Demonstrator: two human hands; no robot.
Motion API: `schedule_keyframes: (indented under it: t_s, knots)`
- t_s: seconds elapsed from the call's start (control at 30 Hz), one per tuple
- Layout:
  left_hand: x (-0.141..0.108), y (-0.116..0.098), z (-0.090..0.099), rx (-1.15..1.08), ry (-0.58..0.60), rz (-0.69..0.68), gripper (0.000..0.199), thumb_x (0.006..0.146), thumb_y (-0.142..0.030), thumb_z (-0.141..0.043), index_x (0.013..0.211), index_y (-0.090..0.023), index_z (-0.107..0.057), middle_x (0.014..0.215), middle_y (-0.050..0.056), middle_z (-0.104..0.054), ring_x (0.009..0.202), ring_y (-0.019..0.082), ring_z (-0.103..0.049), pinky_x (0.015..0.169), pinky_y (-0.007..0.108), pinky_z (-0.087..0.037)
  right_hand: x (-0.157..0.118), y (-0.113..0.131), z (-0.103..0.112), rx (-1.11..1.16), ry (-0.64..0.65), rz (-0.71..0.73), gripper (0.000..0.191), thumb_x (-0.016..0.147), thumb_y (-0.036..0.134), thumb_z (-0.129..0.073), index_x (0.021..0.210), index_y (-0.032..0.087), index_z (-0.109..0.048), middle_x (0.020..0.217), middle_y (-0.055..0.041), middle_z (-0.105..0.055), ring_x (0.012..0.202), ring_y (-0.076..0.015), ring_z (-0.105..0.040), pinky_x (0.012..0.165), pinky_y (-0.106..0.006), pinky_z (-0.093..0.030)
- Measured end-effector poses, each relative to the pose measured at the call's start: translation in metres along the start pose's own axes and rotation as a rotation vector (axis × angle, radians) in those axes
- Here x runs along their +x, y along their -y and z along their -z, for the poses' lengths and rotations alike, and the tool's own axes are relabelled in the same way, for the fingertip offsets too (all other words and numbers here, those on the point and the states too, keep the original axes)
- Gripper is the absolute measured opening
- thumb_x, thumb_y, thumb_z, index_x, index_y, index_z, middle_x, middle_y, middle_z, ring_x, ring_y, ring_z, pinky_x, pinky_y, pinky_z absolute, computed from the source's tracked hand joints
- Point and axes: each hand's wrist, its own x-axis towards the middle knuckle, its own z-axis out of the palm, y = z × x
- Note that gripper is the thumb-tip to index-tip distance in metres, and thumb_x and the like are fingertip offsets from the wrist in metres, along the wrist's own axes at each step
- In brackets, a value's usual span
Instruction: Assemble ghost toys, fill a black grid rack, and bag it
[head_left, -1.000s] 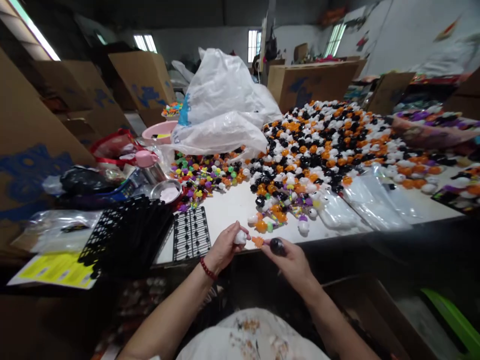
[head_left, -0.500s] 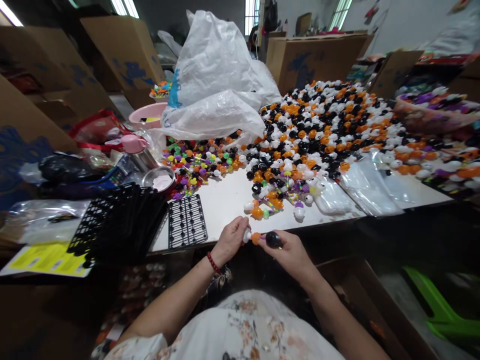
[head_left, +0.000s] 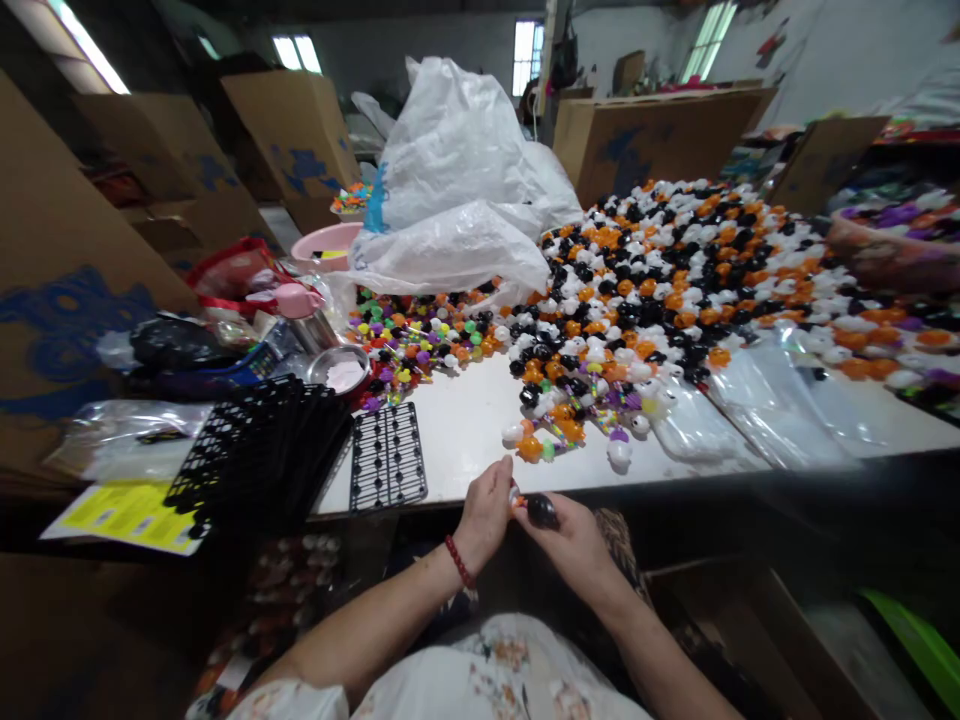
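Moved closer together: left hand (head_left: 484,512), right hand (head_left: 576,547) | left fingers pinching white plastic piece (head_left: 514,495) | right fingers holding black plastic piece (head_left: 542,511)

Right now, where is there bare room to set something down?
A bare patch of white tabletop lies between the flat black grid and the orange pieces, in front of small colourful pieces; a narrower strip lies between orange pieces and front edge. Crowded: stacked black grids left, large mound and clear bags right.
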Motion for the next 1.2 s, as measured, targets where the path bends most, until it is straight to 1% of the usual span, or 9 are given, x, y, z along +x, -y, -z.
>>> schedule_keyframes:
  t_s: [0.1, 0.2, 0.37, 0.47, 0.57, 0.7, 0.8, 1.0, 1.2]
  knots:
    - [0.017, 0.001, 0.005, -0.009, 0.014, 0.048, 0.057, 0.092, -0.066, -0.025, 0.076, -0.02, -0.055, 0.061, -0.001, -0.053, 0.052, 0.013, -0.047, 0.054, 0.027, -0.037, 0.022, -0.005, 0.013, -0.028, -0.042, -0.027, 0.04, 0.082, 0.054, -0.062, 0.084, 0.015, -0.072, 0.077, -0.0045, -0.071, 0.075, -0.0213, -0.063, 0.067, -0.029, -0.05]
    - [0.046, -0.001, 0.022, 0.116, -0.024, -0.009, 0.049, 0.094, -0.058, -0.029, 0.078, -0.02, -0.055, 0.065, -0.001, -0.06, 0.05, 0.012, -0.048, 0.053, 0.025, -0.037, 0.065, -0.009, 0.049, -0.088, -0.29, -0.043, 0.05, 0.077, 0.061, -0.063, 0.092, 0.015, -0.071, 0.077, -0.0062, -0.07, 0.075, -0.0235, -0.063, 0.068, -0.032, -0.05]
    - [0.102, -0.003, 0.082, 0.505, -0.322, -0.126, 0.023, 0.089, -0.039, -0.05, 0.08, -0.019, -0.057, 0.076, 0.002, -0.064, 0.07, 0.015, -0.057, 0.066, 0.026, -0.041, 0.133, -0.02, 0.107, -0.529, -0.617, 0.194, 0.063, 0.077, 0.068, -0.055, 0.108, 0.014, -0.067, 0.1, -0.015, -0.062, 0.096, -0.0305, -0.057, 0.086, -0.045, -0.047]
    - [0.133, 0.001, 0.115, 0.587, -0.425, -0.103, 0.016, 0.088, -0.03, -0.05, 0.085, -0.017, -0.059, 0.081, 0.006, -0.064, 0.075, 0.018, -0.058, 0.07, 0.029, -0.042, 0.136, -0.034, 0.106, -0.631, -0.653, 0.235, 0.065, 0.08, 0.068, -0.05, 0.114, 0.014, -0.064, 0.103, -0.0162, -0.057, 0.1, -0.0311, -0.054, 0.088, -0.047, -0.047]
    - [0.16, 0.007, 0.127, 0.671, -0.42, -0.109, 0.016, 0.087, -0.025, -0.05, 0.091, -0.016, -0.062, 0.081, 0.007, -0.064, 0.077, 0.02, -0.059, 0.072, 0.03, -0.043, 0.114, -0.048, 0.078, -0.535, -0.523, 0.277, 0.056, 0.084, 0.063, -0.05, 0.112, 0.016, -0.064, 0.098, -0.0131, -0.058, 0.095, -0.0282, -0.057, 0.087, -0.044, -0.049]
    - [0.19, 0.005, 0.108, 0.779, -0.327, -0.211, 0.024, 0.086, -0.019, -0.05, 0.106, -0.017, -0.064, 0.103, 0.009, -0.063, 0.093, 0.02, -0.059, 0.085, 0.03, -0.044, 0.069, -0.05, 0.031, -0.345, -0.261, 0.254, 0.037, 0.091, 0.046, -0.05, 0.113, 0.02, -0.062, 0.104, -0.0104, -0.061, 0.097, -0.0244, -0.061, 0.086, -0.037, -0.051]
    - [0.213, -0.005, 0.086, 0.859, -0.248, -0.312, 0.028, 0.088, -0.017, -0.049, 0.113, -0.018, -0.062, 0.119, 0.011, -0.056, 0.11, 0.023, -0.052, 0.097, 0.033, -0.039, 0.039, -0.042, 0.012, -0.282, -0.121, 0.23, 0.028, 0.093, 0.039, -0.049, 0.107, 0.021, -0.064, 0.101, -0.0085, -0.063, 0.096, -0.023, -0.062, 0.087, -0.034, -0.051]
    - [0.26, -0.03, 0.053, 0.955, -0.1, -0.451, 0.042, 0.086, -0.022, -0.055, 0.127, -0.017, -0.054, 0.134, 0.015, -0.048, 0.13, 0.031, -0.033, 0.109, 0.044, -0.028, 0.008, -0.034, 0.013, -0.243, -0.029, 0.202, 0.03, 0.095, 0.037, -0.043, 0.098, 0.023, -0.069, 0.09, -0.0066, -0.066, 0.084, -0.0216, -0.065, 0.076, -0.03, -0.053]
    - [0.293, -0.042, 0.021, 0.971, 0.042, -0.531, 0.058, 0.08, -0.011, -0.056, 0.137, -0.022, -0.046, 0.151, 0.011, -0.035, 0.141, 0.029, -0.021, 0.114, 0.045, -0.022, 0.001, -0.058, 0.013, -0.223, -0.025, 0.174, 0.039, 0.093, 0.051, -0.043, 0.095, 0.023, -0.07, 0.082, -0.0056, -0.066, 0.076, -0.0206, -0.065, 0.068, -0.028, -0.052]
